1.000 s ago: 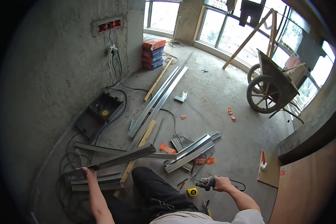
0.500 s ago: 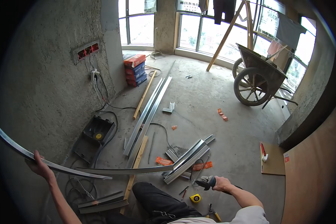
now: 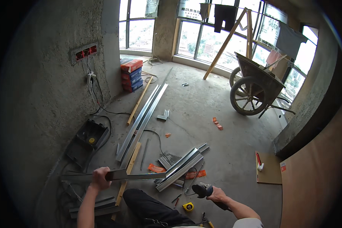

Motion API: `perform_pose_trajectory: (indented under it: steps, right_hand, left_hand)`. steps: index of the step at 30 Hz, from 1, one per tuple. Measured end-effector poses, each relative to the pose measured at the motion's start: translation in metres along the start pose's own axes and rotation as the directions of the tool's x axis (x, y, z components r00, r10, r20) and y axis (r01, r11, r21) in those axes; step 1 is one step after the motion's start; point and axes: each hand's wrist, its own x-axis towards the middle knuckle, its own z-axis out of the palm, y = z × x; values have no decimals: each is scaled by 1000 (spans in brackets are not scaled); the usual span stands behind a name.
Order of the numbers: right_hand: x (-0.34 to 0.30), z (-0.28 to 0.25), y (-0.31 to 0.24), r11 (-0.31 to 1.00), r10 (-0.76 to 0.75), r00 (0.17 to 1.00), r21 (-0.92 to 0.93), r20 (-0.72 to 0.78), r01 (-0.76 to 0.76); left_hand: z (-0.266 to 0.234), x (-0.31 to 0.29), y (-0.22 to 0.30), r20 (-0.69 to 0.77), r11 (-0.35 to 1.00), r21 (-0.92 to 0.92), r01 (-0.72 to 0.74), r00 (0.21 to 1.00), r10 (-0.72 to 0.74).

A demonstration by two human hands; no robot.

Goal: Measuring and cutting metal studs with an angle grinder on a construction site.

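My left hand (image 3: 100,178) is closed around a long grey metal channel (image 3: 76,177), held low across the floor left of my knee. Its right end meets or overlaps another metal channel (image 3: 148,176); whether they touch is hard to tell. An angle grinder (image 3: 203,190) is gripped in my right hand (image 3: 218,194), with its disc end pointing left, above the floor. Close by it lies a stack of shiny metal channels (image 3: 182,169) over orange wrappers (image 3: 195,174). A yellow tape measure (image 3: 188,206) and yellow-handled pliers (image 3: 204,221) lie below the grinder.
Long metal channels (image 3: 142,121) and wooden strips (image 3: 132,164) lie lengthwise ahead. By the left wall are a black tool case (image 3: 89,135), cables and stacked boxes (image 3: 131,76). A wheelbarrow (image 3: 256,81) stands far right; a plywood sheet (image 3: 315,167) leans at right.
My left hand has moved right and inward with the metal channel, from beside the wall to near my knee. The angle grinder stays in my right hand. The view has shifted slightly.
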Motion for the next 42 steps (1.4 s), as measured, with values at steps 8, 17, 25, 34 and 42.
perform_pose_trajectory:
  steps: [8, 17, 25, 34, 42]
  right_hand:
    - [-4, -26, -38, 991, -132, 982, -7, -137, 132]
    - [6, -66, -147, 825, -368, 929, -444, 47, 349]
    - [-1, -40, -154, 655, -545, 827, -544, 141, 525]
    - [9, -22, -163, 613, -544, 827, -607, 139, 505]
    - [17, -20, -159, 636, -535, 831, -574, 153, 515]
  left_hand:
    - [154, -25, 83, 483, 993, 67, 96, 868, -117]
    - [203, -41, 122, 510, 974, 22, 227, 835, -206]
    - [208, -50, 132, 457, 978, 6, 210, 869, -190]
    - [209, -51, 126, 379, 976, -52, 214, 908, -178]
    - [215, -54, 124, 369, 979, -62, 196, 916, -160]
